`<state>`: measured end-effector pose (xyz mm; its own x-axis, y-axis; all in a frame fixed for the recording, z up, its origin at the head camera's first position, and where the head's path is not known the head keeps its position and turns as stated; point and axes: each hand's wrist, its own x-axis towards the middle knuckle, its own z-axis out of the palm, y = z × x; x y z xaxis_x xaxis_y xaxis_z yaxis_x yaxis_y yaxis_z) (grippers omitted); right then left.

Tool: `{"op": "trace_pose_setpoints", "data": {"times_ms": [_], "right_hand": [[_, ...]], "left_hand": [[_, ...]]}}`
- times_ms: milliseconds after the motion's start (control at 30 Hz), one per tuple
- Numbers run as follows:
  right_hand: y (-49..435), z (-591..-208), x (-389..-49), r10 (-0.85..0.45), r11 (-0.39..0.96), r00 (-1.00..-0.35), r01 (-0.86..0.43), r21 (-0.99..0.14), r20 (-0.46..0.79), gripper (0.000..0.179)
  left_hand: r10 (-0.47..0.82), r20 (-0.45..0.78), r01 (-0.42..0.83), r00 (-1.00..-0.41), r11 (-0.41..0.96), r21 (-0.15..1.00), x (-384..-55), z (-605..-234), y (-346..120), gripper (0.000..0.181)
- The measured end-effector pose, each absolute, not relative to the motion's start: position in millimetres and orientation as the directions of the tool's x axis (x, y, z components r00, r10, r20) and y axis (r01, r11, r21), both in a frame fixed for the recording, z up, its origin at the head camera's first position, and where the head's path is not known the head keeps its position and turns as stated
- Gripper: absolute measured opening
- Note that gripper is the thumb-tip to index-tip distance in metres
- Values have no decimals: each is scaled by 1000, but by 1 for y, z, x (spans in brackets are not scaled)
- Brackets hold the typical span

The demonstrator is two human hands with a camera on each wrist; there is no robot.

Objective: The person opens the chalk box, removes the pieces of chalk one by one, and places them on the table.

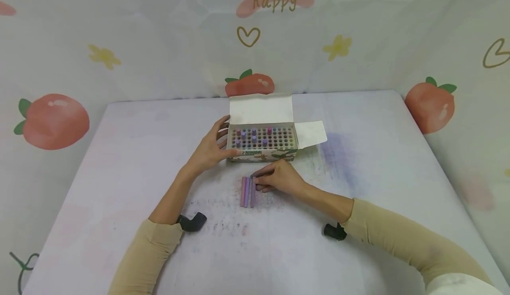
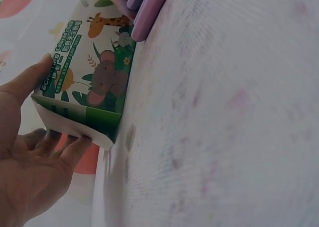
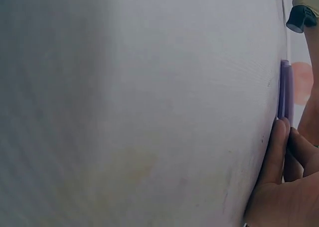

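A box of colored chalk (image 1: 260,154) stands with its lid raised, several purple and pink sticks poking above its rows of holes. My left hand (image 1: 209,149) grips the box's left end, thumb at the front edge and fingers along the side, as the left wrist view also shows at the printed box (image 2: 102,77). In front of the box, pink and purple chalk sticks (image 1: 243,192) lie side by side on the table. My right hand (image 1: 280,177) pinches the upper end of the rightmost purple chalk stick (image 1: 253,197). In the right wrist view, fingertips meet a purple chalk stick (image 3: 290,92).
The white tabletop (image 1: 299,250) bears chalk smudges, with a broad blue-purple smear (image 1: 338,162) right of the box. A white side flap (image 1: 311,134) sticks out from the box's right end. Behind the table hangs a fruit-printed cloth (image 1: 179,33).
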<state>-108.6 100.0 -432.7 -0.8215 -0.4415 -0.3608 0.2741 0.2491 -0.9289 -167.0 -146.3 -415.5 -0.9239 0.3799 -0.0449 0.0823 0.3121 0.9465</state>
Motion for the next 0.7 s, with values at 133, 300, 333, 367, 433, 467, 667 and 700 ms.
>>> {"op": "trace_pose_setpoints", "data": {"times_ms": [133, 300, 333, 367, 433, 467, 667, 700], "right_hand": [[100, -432, -109, -448, 269, -822, 252, -930, -352, 22], [101, -431, -108, -462, 269, -821, 231, -935, -336, 22], [101, -431, -108, -463, 264, -819, 237, -935, -339, 22], [102, -431, -108, -463, 260, -818, 242, -935, -341, 23], [102, -430, -108, -462, 251, -817, 254, -934, -346, 23], [102, -429, -109, -462, 245, -815, 261, -934, -349, 22], [107, -427, -107, -503, 222, -799, 248, -943, -329, 24], [108, -425, -106, -514, 221, -796, 238, -946, -320, 25]], "left_hand": [[383, -47, 82, -923, 314, 946, -168, -416, -147, 104], [379, -55, 74, -924, 317, 945, -168, -415, -146, 104], [377, -56, 72, -924, 317, 946, -168, -415, -145, 104], [377, -57, 71, -924, 316, 946, -168, -414, -145, 104], [379, -58, 70, -924, 314, 947, -168, -413, -145, 104], [379, -58, 68, -924, 313, 947, -168, -413, -145, 104], [376, -65, 64, -924, 320, 945, -167, -413, -145, 105], [377, -62, 67, -924, 319, 945, -167, -413, -144, 104]]}}
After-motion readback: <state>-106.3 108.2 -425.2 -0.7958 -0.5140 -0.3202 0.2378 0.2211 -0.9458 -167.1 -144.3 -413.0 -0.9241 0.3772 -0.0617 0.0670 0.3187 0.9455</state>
